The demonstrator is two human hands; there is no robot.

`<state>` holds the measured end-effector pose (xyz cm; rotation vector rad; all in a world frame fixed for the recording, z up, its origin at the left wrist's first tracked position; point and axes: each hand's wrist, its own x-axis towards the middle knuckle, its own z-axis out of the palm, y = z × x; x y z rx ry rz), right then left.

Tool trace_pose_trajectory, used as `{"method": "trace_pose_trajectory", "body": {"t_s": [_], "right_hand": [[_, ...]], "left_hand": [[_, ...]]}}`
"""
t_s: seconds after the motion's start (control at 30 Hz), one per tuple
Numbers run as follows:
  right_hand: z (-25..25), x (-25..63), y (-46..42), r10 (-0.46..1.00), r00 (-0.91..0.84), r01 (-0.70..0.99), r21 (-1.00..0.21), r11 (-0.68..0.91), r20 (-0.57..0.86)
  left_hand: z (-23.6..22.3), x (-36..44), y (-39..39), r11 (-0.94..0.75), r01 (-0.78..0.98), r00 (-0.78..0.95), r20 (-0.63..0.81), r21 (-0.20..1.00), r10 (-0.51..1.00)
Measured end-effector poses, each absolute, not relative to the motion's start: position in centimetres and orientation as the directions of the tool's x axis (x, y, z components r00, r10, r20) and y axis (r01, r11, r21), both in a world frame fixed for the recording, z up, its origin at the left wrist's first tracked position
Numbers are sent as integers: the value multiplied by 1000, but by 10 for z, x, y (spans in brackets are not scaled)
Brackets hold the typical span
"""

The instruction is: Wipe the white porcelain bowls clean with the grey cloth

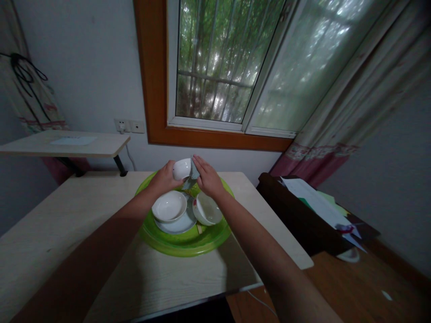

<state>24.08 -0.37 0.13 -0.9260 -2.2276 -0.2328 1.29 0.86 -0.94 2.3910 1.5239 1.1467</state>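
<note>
My left hand (166, 178) is closed on a small white bowl (182, 169), held tilted above the far part of a green basin (183, 249). A grey-green cloth (194, 171) lies between my right hand (209, 178) and the bowl's right side. The right fingers press the cloth against the bowl, and its loose end hangs down toward the basin. Inside the basin, a white bowl (169, 206) rests on a white plate (180, 226). Another white bowl (208, 210) leans tilted at the right, partly behind my right wrist.
The basin stands on a pale wooden table (111, 251). A raised shelf (63, 142) stands at the left. Behind the table are a wall socket (122, 125) and a barred window (215, 63). To the right, papers (316, 202) lie on a dark brown piece of furniture (292, 224).
</note>
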Motion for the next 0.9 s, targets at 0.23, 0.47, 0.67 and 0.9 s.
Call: {"method": "trace_pose_trajectory", "body": {"t_s": [0.23, 0.47, 0.67, 0.9], "right_hand": [[3, 240, -7, 508, -564, 641, -43, 766, 650], [9, 237, -12, 457, -617, 591, -5, 806, 640], [1, 247, 1, 539, -479, 667, -111, 737, 693], [1, 245, -2, 510, -531, 640, -74, 765, 677]], "left_hand": [[-11, 13, 8, -493, 755, 244, 512, 433, 824], [-12, 12, 10, -535, 718, 273, 527, 445, 805], [-13, 10, 13, -516, 672, 152, 583, 532, 798], [-11, 7, 14, -472, 651, 62, 578, 594, 814]]}}
